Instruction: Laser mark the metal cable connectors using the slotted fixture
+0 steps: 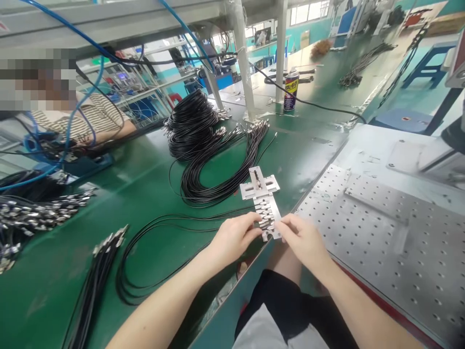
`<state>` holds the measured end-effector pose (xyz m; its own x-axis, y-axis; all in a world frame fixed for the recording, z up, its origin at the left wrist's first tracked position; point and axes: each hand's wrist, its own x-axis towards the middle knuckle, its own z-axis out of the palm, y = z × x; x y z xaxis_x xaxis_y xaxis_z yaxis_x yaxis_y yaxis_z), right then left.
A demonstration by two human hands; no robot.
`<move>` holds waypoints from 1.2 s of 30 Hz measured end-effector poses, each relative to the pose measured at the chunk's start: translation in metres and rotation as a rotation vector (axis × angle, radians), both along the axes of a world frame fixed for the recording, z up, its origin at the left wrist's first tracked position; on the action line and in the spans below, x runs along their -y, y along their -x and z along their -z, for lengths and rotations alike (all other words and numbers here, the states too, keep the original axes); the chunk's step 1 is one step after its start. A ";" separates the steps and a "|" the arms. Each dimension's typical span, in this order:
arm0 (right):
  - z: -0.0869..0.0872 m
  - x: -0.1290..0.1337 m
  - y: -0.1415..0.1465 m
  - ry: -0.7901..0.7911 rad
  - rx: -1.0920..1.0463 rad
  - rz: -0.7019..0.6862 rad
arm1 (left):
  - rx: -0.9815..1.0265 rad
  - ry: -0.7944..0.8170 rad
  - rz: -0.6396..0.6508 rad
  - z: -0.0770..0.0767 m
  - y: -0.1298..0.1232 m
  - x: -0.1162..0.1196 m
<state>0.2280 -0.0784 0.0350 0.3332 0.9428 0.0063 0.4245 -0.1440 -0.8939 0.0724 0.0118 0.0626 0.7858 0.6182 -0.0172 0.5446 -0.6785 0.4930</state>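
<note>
A slotted metal fixture (268,206) with a cross-shaped far end lies at the green table's front edge. Several silver cable connectors (265,213) sit side by side in it, and their black cables (163,218) loop away to the left. At the fixture's left side, my left hand (236,235) is closed, thumb and forefinger pinching a connector in the near slots. My right hand (300,237) grips the fixture's right edge with thumb and fingers together, opposite the left. The fingertips partly hide the nearest connectors.
A coiled cable stack (191,126) and a looped cable bundle (218,191) lie beyond the fixture. More bundled cables (98,281) are at left. A perforated metal plate (385,247) is at right. A spray can (291,90) stands behind. A person in a striped top (105,114) sits across.
</note>
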 end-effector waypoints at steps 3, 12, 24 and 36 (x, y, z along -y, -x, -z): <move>0.005 -0.005 -0.014 -0.034 0.130 0.029 | 0.071 -0.096 -0.008 0.016 0.008 -0.007; 0.035 0.008 -0.018 -0.247 0.659 -0.098 | -0.151 -0.399 0.003 0.039 0.006 -0.001; 0.033 0.005 -0.005 -0.183 1.051 -0.135 | -0.032 -0.449 0.133 0.044 0.006 -0.008; 0.013 -0.002 0.005 -0.130 1.240 -0.238 | -0.059 -0.469 0.159 0.046 0.014 -0.003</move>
